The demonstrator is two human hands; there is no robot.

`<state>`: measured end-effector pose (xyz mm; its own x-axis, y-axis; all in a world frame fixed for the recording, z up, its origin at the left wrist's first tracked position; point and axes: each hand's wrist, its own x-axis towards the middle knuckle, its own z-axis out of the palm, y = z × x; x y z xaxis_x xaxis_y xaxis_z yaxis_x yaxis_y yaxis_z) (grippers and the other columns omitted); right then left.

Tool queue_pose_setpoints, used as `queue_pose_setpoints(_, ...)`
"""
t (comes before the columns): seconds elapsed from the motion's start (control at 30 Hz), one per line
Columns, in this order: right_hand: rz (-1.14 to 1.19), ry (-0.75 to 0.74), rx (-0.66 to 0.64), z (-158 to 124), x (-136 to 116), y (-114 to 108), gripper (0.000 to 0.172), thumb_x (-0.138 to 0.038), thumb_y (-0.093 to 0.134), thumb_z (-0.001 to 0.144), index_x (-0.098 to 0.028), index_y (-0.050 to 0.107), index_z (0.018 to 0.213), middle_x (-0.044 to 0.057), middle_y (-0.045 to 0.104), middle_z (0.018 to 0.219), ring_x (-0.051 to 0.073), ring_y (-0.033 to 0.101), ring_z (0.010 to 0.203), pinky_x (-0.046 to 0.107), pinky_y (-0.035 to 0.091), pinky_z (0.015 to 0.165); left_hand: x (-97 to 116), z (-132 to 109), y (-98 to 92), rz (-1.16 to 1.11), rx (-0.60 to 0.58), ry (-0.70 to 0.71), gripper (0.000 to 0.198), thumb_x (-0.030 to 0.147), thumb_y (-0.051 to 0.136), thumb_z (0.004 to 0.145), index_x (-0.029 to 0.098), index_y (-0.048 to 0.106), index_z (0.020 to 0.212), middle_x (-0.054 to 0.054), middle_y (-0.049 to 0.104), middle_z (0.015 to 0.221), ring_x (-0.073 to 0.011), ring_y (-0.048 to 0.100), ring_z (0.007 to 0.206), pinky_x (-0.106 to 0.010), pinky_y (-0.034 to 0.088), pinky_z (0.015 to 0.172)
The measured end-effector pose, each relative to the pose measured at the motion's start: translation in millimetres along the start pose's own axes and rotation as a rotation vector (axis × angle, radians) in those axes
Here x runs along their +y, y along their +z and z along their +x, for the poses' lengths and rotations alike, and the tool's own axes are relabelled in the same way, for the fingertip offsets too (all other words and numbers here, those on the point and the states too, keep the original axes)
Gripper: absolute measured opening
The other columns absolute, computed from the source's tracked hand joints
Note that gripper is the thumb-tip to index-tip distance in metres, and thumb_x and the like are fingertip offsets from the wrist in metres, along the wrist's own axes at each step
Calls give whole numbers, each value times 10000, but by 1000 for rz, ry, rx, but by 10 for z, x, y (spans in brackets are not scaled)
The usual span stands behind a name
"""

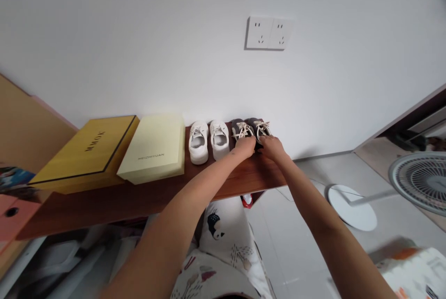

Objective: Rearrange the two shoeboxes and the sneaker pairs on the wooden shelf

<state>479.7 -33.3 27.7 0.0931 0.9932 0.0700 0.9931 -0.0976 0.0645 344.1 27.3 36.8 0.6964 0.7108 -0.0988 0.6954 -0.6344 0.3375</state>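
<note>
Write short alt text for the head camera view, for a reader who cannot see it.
The left hand and right hand touch dark grey shoes with white laces on a wooden shelf. White sneakers, a cream box and a yellow box stand along it.

The left hand [244, 147] and right hand [273, 148] reach forward, just apart, curled downward.
</note>
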Motion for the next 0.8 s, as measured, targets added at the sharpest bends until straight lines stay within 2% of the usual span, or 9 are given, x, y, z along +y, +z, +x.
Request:
queue_pose_setpoints(0.13,57,70,105,-81,-67,-82,324,-283,644,850,-142,586,1136,190,612,1226,330,556,1124,425,408,951,-38,-235,20,11,189,116,471,193,676,827,150,494,1259,-187,573,1313,-326,504,1286,-442,393,1066)
queue_pose_setpoints(0.23,216,76,233,-206,-151,-209,296,-267,568,888,-152,592,1160,183,601,1248,328,543,1144,438,402,989,-178,-634,6,-154,381,174,508,239,618,876,176,441,1347,-153,556,1349,-276,519,1272,-412,412,1065)
queue_pose_setpoints(0.3,407,32,313,-329,-271,-279,279,-293,524,913,-162,598,1148,166,616,1224,307,552,1138,425,412,999,-370,-1013,-29,-366,407,144,466,272,566,912,188,450,1355,-129,605,1292,-222,587,1187,-359,459,1019)
queue_pose_setpoints(0.37,676,0,346,-472,-484,-303,284,-369,511,923,-179,604,1113,138,644,1171,278,584,1090,403,445,969,-643,-1452,-84,-562,354,99,383,307,534,930,215,513,1302,-86,676,1164,-182,653,1053,-323,502,949)
queue_pose_setpoints(0.47,1170,13,244,-685,-1026,-231,349,-521,575,868,-205,618,1009,78,685,1011,225,626,932,351,494,844,-1178,-2125,-207,-730,300,-22,249,374,560,904,227,648,1085,-47,723,985,-178,683,907,-320,531,861)
queue_pose_setpoints(0.53,1480,48,109,-797,-1516,-136,389,-569,671,777,-216,622,930,29,676,862,182,616,805,314,492,766,-1592,-2523,-306,-815,368,-159,227,412,622,851,199,675,912,-40,713,833,-177,669,789,-317,534,797)
queue_pose_setpoints(0.63,1855,194,-135,-876,-2306,-7,416,-514,808,639,-228,618,873,-19,641,750,126,578,672,275,480,682,-2225,-2998,-449,-1012,678,-422,286,433,721,751,178,603,699,5,606,642,-127,575,632,-260,505,690)
queue_pose_setpoints(0.73,2111,419,-345,-823,-2983,33,396,-421,852,601,-233,604,846,-16,641,769,112,578,652,261,487,639,-2749,-3314,-566,-1372,1039,-683,292,390,718,764,184,515,724,42,529,657,-86,515,594,-222,483,641)
queue_pose_setpoints(0.8,2216,583,-394,-725,-3328,10,355,-405,837,631,-230,583,807,-12,623,758,117,578,657,264,497,626,-3002,-3434,-636,-1537,1192,-856,247,344,675,820,196,481,782,44,509,720,-76,517,615,-227,492,656)
